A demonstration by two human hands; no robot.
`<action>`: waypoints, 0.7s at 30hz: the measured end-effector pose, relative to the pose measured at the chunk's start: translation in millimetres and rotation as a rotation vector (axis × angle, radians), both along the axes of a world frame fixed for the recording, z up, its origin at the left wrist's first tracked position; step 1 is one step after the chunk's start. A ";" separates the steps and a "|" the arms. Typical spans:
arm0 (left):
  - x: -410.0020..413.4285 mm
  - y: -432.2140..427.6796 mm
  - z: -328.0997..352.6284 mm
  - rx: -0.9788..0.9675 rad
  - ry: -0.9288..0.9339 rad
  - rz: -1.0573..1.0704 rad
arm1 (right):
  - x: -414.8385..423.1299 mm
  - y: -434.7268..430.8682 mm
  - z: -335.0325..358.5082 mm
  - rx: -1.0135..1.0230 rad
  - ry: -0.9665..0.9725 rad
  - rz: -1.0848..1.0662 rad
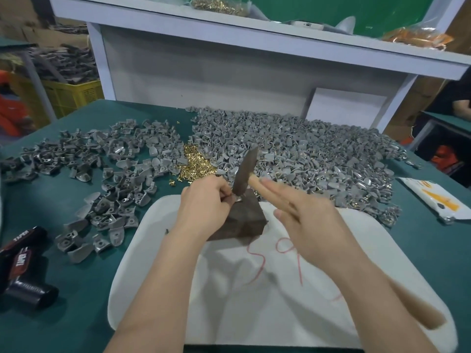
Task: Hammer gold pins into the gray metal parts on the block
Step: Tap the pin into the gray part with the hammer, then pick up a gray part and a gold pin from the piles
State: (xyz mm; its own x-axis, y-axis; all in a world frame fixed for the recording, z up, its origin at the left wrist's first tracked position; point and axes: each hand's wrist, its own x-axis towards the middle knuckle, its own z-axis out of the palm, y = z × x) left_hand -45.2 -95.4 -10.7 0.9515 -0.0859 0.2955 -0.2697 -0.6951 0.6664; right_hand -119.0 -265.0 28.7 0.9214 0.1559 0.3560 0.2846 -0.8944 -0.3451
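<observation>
We log the left hand (pixel 204 197) pinching a gray metal part (pixel 238 199) on top of the block (pixel 244 217), its fingertips just beside the hammer (pixel 244 171) head. The right hand (pixel 313 225) grips the wooden handle to the right of the block, fingers stretched along it and blurred. We can't tell if a pin is seated; it would be too small to see.

Risks, our guess:
- An off-centre blow catches the left fingertips or bends the pin.
- The stretched-finger grip lets the head twist.
- The block rocks on the white pad (pixel 280 289) beneath it.

The gold pins (pixel 195 163) are piled just behind the block.
</observation>
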 end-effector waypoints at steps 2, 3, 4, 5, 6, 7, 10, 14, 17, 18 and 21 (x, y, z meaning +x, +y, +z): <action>0.0 0.6 -1.3 -0.004 0.005 0.001 | 1.8 -1.5 1.6 -0.032 -0.026 -0.029; 0.2 0.4 -1.6 -0.001 0.001 -0.008 | 2.0 -2.6 3.8 0.013 -0.119 -0.034; 0.4 0.5 -2.1 0.007 -0.008 -0.013 | 2.9 -4.1 5.3 0.104 -0.215 -0.035; 0.1 0.2 -2.4 0.016 -0.014 -0.013 | 2.7 -5.1 3.7 0.192 -0.275 -0.036; 0.0 0.2 -1.9 0.016 -0.012 -0.009 | 2.3 -3.7 2.5 0.208 -0.277 -0.019; -0.2 0.2 -0.8 0.006 -0.006 -0.002 | 0.4 0.7 1.1 0.147 -0.208 0.005; -1.3 0.5 2.1 0.001 0.028 0.027 | 2.8 -0.5 -2.5 -0.029 0.081 0.006; -3.2 0.3 4.3 0.022 0.064 0.034 | 20.4 -14.4 -2.4 0.010 0.042 -0.044; -3.7 -0.5 5.7 0.028 0.076 0.035 | 41.8 -16.8 -18.5 0.152 0.049 -0.155; -3.7 -0.8 6.0 0.027 0.082 0.036 | 51.5 -17.9 -24.0 0.183 0.109 -0.200; -3.5 -0.7 6.0 0.033 0.089 0.043 | 73.1 -20.4 -36.9 0.161 0.266 -0.242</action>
State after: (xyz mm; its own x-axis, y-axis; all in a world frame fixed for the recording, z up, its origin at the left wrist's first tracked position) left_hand -48.7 -96.1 -4.7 0.9768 -0.0522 0.2077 -0.1798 -0.7267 0.6630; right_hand -45.9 -285.4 -8.2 0.9880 -0.1159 0.1021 -0.0463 -0.8532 -0.5196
